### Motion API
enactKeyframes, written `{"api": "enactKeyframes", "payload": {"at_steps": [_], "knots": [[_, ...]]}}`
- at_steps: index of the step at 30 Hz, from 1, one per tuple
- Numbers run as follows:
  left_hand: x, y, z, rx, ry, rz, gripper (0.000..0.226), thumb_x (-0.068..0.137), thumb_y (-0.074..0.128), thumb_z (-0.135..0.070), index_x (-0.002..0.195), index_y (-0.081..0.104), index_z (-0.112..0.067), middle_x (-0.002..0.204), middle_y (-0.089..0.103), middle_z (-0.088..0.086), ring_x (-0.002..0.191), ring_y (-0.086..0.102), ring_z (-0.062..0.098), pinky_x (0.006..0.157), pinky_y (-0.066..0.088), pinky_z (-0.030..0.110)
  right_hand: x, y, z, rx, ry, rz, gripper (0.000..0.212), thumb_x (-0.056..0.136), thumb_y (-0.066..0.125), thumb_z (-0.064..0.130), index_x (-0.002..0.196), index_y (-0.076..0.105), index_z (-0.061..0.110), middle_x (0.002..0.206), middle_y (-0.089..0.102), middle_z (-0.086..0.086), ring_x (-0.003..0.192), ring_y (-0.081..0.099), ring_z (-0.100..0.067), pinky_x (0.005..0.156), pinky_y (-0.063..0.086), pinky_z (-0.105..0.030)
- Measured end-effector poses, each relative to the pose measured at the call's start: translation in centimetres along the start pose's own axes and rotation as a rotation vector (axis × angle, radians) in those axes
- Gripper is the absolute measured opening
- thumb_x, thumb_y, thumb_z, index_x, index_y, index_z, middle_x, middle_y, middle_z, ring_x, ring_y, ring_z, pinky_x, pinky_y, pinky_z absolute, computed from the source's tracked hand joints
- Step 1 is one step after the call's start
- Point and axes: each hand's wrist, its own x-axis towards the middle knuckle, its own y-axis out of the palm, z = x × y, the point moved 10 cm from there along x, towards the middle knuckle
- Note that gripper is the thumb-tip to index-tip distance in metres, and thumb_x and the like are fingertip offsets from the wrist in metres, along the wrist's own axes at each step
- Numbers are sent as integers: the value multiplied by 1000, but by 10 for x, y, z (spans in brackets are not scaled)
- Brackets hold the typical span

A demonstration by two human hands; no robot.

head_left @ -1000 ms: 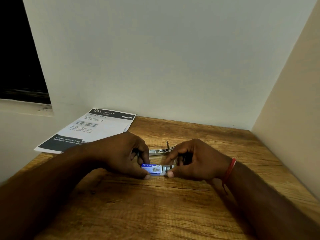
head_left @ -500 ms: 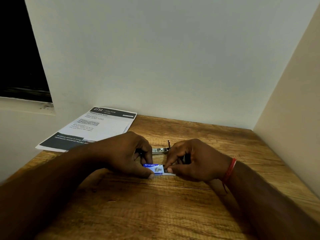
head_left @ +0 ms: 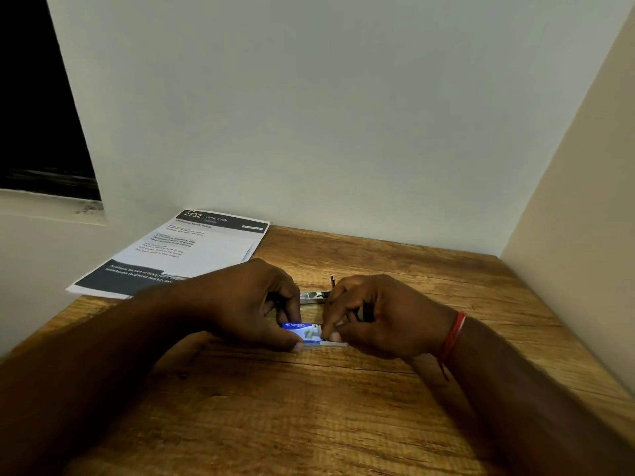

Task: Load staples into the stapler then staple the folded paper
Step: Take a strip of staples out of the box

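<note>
The wooden table (head_left: 343, 424), standing in a corner between two walls, carries a printed paper (head_left: 192, 255) at its far left edge, a metal stapler (head_left: 314, 296) near the middle and, just before it, a small blue staple box (head_left: 304, 331).

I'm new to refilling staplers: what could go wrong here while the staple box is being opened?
1. The left hand only pinches the small staple box, and the right hand the pale strip sticking out of it; a jerk might scatter staples over the table.
2. The stapler lies just behind the knuckles, where it is easily knocked.
</note>
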Motion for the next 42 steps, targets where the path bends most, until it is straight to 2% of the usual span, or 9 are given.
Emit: {"api": "enactKeyframes", "payload": {"at_steps": [6,8,12,18,25,27,29,33,42], "knots": [[0,-7,-5,3,33,-94,41,74,96,-68,102,84,-41,99,74,-28,82,68,4,65,54,23,1,-4,-3,53,42,-80,10,98,81,21,103,82,30,102,76,11,92,72,-16,87,63,-45],[-4,-22,-15,-14,124,-260,44,74,94,-69,109,83,-44,99,73,-28,85,69,9,72,60,33,1,-14,-7,178,77,-189,8,99,79,19,103,82,25,100,79,0,87,74,-24,81,63,-44],[-15,-43,-36,7,365,-552,50,84,100,-38,129,80,-31,103,75,-17,81,69,15,76,60,37,3,-13,-10,612,111,-311,7,103,72,0,108,76,-4,98,73,-30,67,62,-21,60,54,-32],[-23,-43,-51,2,510,-709,25,91,95,-19,116,90,-19,104,77,-4,90,74,13,73,59,36,9,5,-11,1070,166,-301,8,96,75,-2,103,76,1,83,68,-15,69,61,-19,55,53,-26],[-31,-54,-53,12,464,-850,8,93,91,-14,101,89,-15,93,74,-6,83,70,10,75,55,27,9,4,-11,1197,125,-339,19,97,71,5,112,81,-1,95,75,-15,74,63,-17,58,52,-26],[-28,-55,-46,-69,375,-849,6,93,91,-20,96,86,-20,89,73,-11,81,69,12,76,51,19,6,-2,-12,1075,119,-421,21,98,74,2,117,81,0,99,79,-16,80,68,-22,64,59,-28],[-21,-52,-23,-284,171,-835,8,91,88,-35,91,84,-28,84,75,-10,79,70,10,74,50,14,-2,-21,-12,728,95,-583,27,96,80,2,123,82,8,105,84,-13,91,78,-22,77,67,-31],[-7,-28,7,-706,-55,-740,12,92,86,-37,87,88,-27,73,78,-6,67,66,4,66,53,20,-13,-45,16,128,-101,-748,34,91,91,13,124,85,17,111,86,5,102,83,-9,88,67,-26],[0,-19,3,-788,-53,-665,20,99,82,-31,79,89,-31,65,74,-10,62,62,1,61,48,15,-15,-50,28,-18,-170,-758,20,97,87,15,117,88,18,109,87,9,99,82,-3,84,66,-25]]}}
